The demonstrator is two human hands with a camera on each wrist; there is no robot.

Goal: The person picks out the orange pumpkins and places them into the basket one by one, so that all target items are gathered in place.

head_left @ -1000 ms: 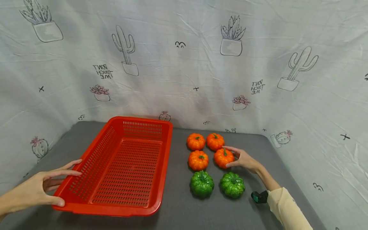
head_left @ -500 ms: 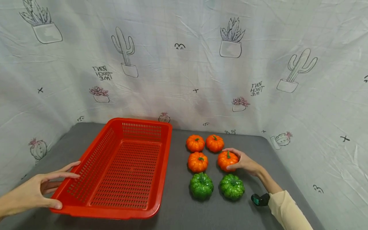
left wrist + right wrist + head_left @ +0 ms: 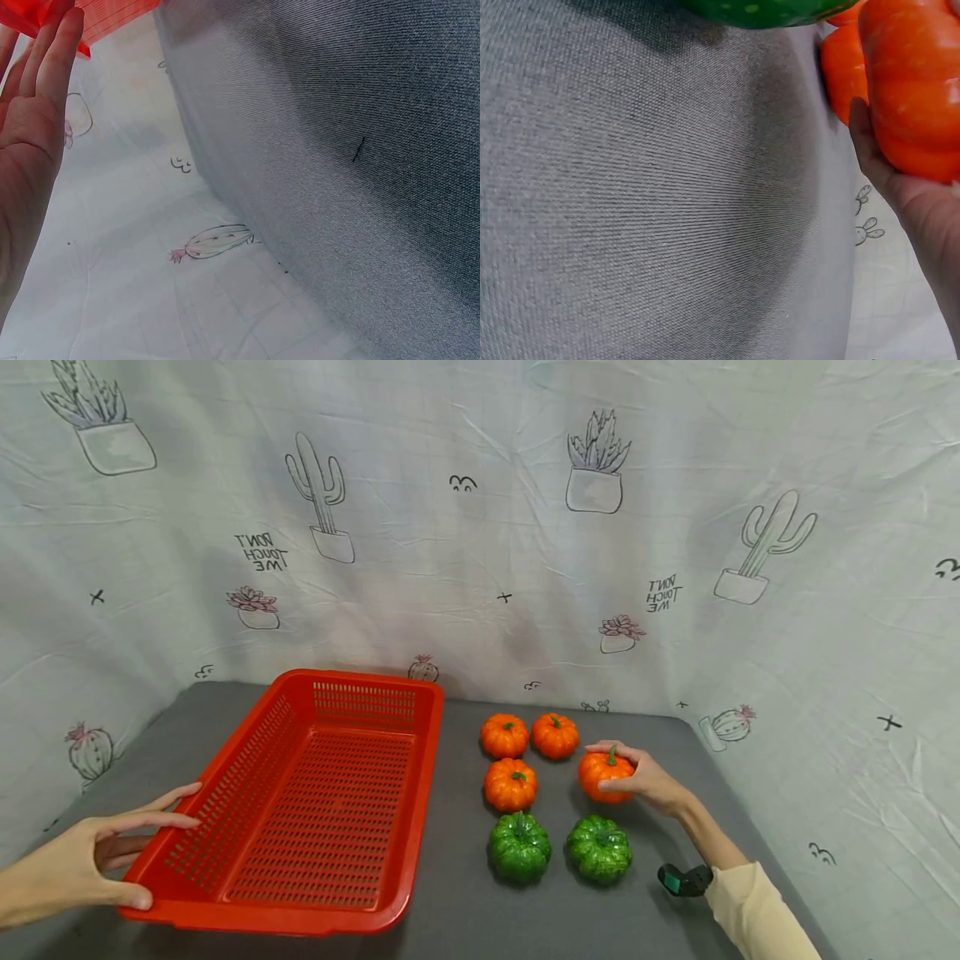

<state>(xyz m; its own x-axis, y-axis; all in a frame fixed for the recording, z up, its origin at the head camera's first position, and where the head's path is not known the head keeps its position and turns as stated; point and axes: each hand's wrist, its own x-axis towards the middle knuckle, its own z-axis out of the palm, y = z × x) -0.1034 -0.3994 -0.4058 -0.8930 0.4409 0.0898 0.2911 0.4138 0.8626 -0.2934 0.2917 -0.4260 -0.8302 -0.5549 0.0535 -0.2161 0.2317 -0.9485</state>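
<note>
In the head view my left hand (image 3: 82, 864) holds the near left corner of a large red plastic basket (image 3: 262, 920), its thumb on the near rim and fingers over the left rim. The basket holds nothing. At the right, my right hand (image 3: 651, 778) grips an orange toy pumpkin (image 3: 595, 774) with a green stem, thumb on the near side and fingers behind. In the right wrist view this pumpkin (image 3: 919, 82) sits against the palm; the table under it is hidden there. The left wrist view shows the left fingers (image 3: 56, 64) against red plastic.
Orange pumpkins (image 3: 510, 785), (image 3: 504, 736) and another orange pumpkin (image 3: 555, 737) stand between basket and right hand. Nearer are a dark green pumpkin (image 3: 519, 850) and a speckled green pumpkin (image 3: 599, 850). A cactus-print curtain (image 3: 495, 552) encloses the grey table (image 3: 480, 927).
My right hand has drawn its orange pumpkin to the right, away from the other orange ones, and it appears slightly raised. The left hand keeps its hold on the basket.
</note>
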